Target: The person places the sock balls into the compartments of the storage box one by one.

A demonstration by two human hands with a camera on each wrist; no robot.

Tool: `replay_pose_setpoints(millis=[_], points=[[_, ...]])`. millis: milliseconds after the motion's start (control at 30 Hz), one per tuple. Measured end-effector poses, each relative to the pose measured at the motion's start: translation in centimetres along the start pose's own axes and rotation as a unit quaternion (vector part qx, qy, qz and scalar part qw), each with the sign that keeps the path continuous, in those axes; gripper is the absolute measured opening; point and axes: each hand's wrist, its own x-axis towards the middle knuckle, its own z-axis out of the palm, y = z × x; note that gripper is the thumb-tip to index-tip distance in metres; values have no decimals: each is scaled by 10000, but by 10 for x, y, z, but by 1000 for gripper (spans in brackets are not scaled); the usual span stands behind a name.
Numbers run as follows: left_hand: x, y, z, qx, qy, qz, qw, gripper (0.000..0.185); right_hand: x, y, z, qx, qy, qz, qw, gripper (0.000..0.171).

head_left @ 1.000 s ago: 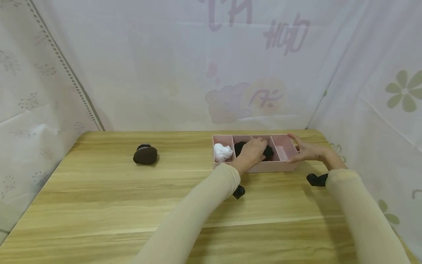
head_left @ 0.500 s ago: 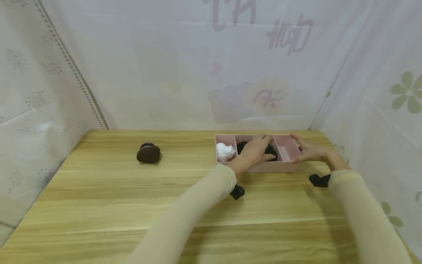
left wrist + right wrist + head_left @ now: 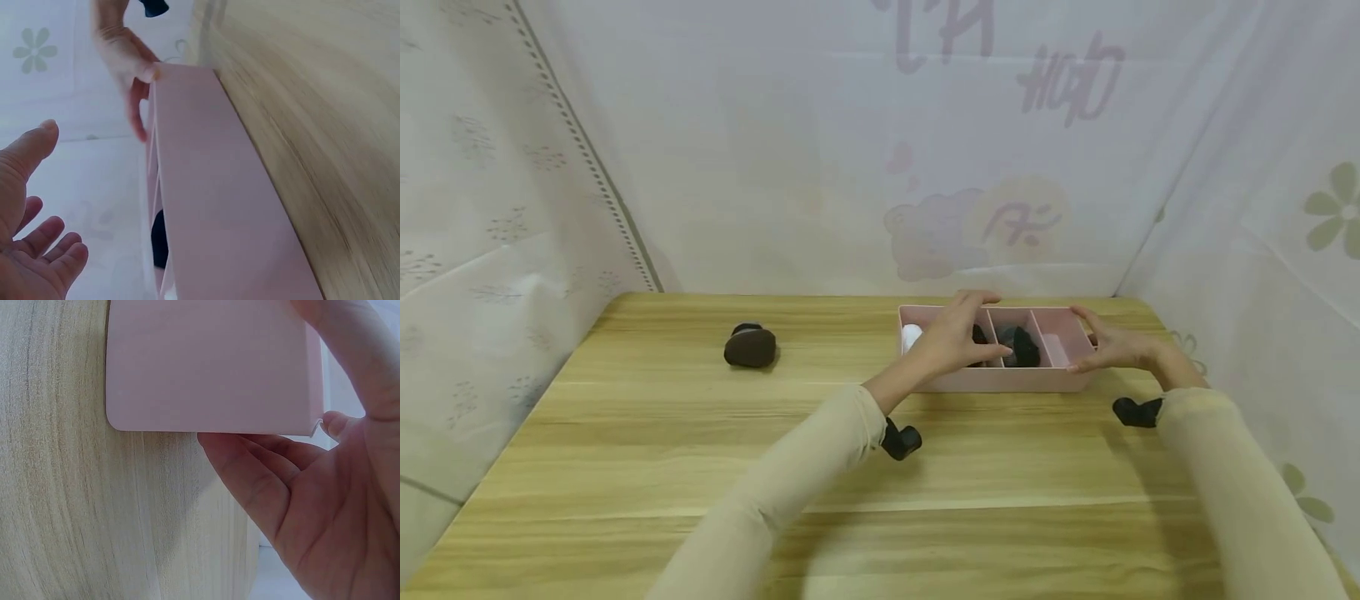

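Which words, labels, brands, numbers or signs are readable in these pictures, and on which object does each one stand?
Backdrop sheet: faint purple characters near the top and inside the flower drawing, seen through the cloth, too washed out to read.
Pink divided box: no text visible.
Dark rolled sock on the wooden table: no label visible.
Nothing can be quoted.

Beige long sleeves [image 3: 805, 467], black wrist cameras [image 3: 901, 439]

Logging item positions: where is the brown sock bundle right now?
In the head view, the brown sock bundle lies alone on the table's far left, well left of the pink divided box.
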Motion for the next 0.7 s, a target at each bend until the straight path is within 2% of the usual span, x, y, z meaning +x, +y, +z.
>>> replay_pose_setpoints(millis=[300, 467, 600, 700], points=[[-30, -16, -26, -141, 283, 38, 9995, 72, 0, 2, 2, -18, -34, -40, 10000, 114], [-49, -32, -40, -337, 414, -243, 9983, 72, 0, 2, 1, -25, -16, -67, 10000, 113], [-60, -46, -53, -250, 544, -466, 9971, 73, 1, 3, 1, 100, -29, -85, 9999, 114], [-68, -57, -61, -137, 682, -477, 9964, 72, 1, 3, 1, 120, -28, -101, 9999, 114]])
